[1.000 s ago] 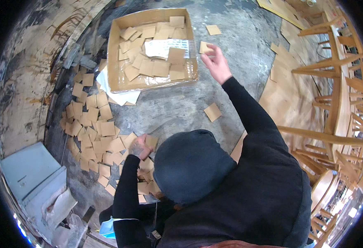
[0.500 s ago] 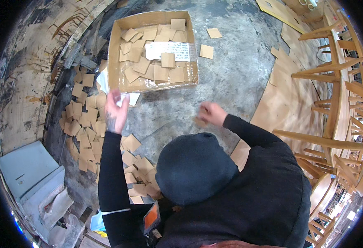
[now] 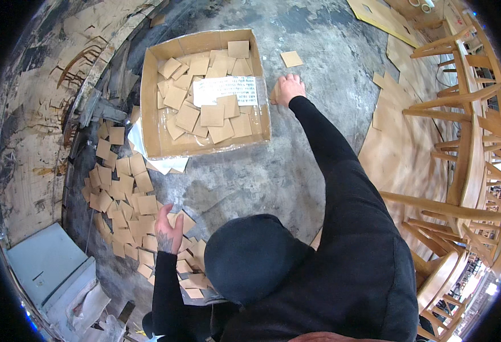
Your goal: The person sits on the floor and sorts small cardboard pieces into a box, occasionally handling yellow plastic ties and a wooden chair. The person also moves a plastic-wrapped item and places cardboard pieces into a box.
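Note:
A shallow cardboard box (image 3: 265, 122) stands on the floor ahead, holding many thin tan cardboard squares (image 3: 211, 115) and a white printed sheet (image 3: 200, 92). Just right of the box, my right hand (image 3: 291, 89) reaches down to the floor, fingers curled over a cardboard square (image 3: 275, 92) that shows at its left edge. Lower left, my left hand (image 3: 169, 228) hangs over a spread of loose squares (image 3: 126, 183), fingers apart, nothing in it. A single square (image 3: 291, 58) lies on the floor beyond my right hand.
Wooden chairs (image 3: 453, 102) line the right side, beside large flat brown sheets (image 3: 387, 151). A pale grey box-like cabinet (image 3: 45, 256) stands lower left. White paper (image 3: 168, 164) sticks out from under the cardboard box. A worn wooden board (image 3: 31, 114) runs along the left.
My right hand has gone forward to the floor square beside the box. My left hand has drawn back from the box's near corner to over the loose squares. The view has shifted slightly.

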### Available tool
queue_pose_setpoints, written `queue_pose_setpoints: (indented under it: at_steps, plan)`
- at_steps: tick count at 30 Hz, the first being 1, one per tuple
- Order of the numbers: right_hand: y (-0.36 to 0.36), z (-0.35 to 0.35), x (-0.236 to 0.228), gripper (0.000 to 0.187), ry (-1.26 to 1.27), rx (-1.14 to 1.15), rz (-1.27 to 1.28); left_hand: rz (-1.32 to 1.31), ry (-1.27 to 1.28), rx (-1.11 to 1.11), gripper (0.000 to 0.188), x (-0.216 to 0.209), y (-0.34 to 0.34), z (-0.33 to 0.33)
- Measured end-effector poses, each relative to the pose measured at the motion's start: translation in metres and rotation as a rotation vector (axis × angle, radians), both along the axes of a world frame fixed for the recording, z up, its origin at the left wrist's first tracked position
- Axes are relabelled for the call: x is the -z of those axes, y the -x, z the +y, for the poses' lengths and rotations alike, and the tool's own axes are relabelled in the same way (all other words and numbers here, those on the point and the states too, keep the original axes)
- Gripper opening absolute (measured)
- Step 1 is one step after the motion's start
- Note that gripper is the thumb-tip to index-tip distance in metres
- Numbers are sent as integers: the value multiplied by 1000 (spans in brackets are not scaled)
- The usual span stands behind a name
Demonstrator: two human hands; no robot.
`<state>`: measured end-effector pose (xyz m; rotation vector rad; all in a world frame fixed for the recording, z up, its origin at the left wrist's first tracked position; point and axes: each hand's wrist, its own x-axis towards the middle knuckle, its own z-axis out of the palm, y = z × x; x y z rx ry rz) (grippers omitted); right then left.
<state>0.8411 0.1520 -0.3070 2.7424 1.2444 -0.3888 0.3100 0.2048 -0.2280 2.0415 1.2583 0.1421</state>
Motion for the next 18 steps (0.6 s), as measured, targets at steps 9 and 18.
queue_pose_setpoints:
  at_steps: [9, 18]
  plan:
    - [-97, 63, 42, 54, -191, 801, 60, 123, 86, -24, 40, -3, 29, 6]
    - [-104, 68, 5, 63, -751, 663, 547, 203, -56, -43, 36, 15, 61, 9]
